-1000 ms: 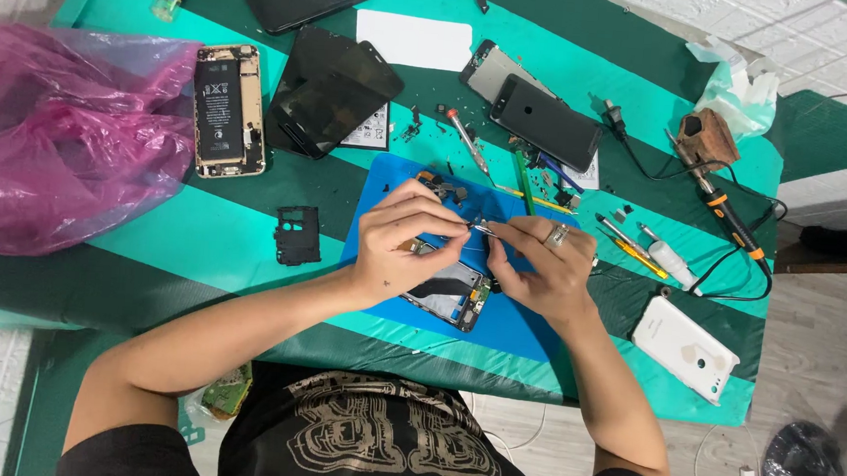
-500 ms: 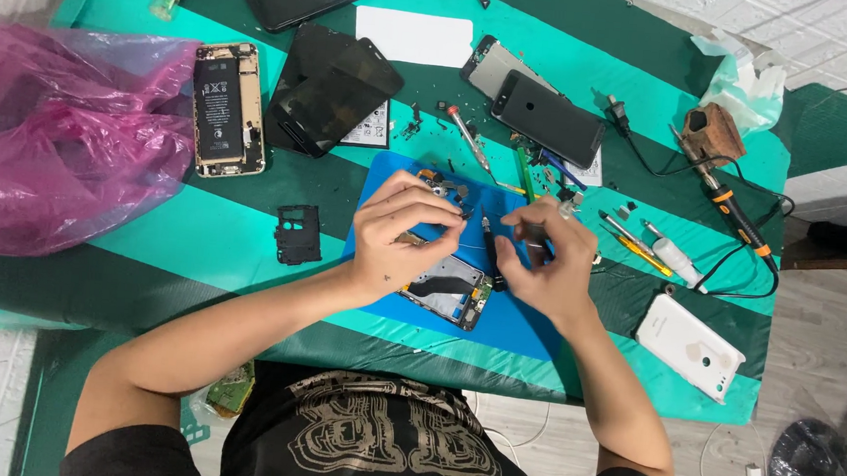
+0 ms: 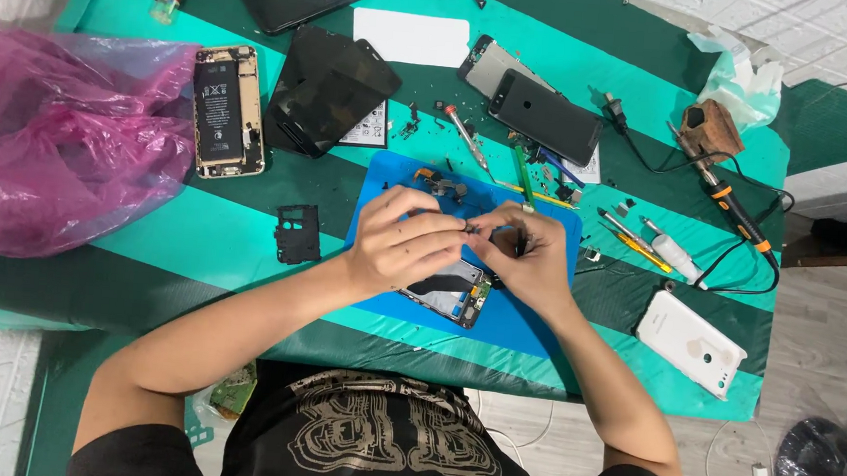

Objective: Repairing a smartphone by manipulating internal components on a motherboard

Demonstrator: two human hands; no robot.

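Hands meet over the open phone point(image 3: 444, 294) on the blue mat point(image 3: 527, 320). Left hand point(image 3: 403, 242) and right hand point(image 3: 521, 260) pinch one tiny dark part point(image 3: 479, 230) together above it. Next, I think, comes a slow, careful fit into the phone.

The person wore a black T-shirt point(image 3: 379, 454) with short sleeves. A big pale drawing point(image 3: 395, 430) of curly lines sat on the chest. Both arms were bare below the sleeves. The left hand point(image 3: 403, 242) and the right hand point(image 3: 526, 260) had no gloves.
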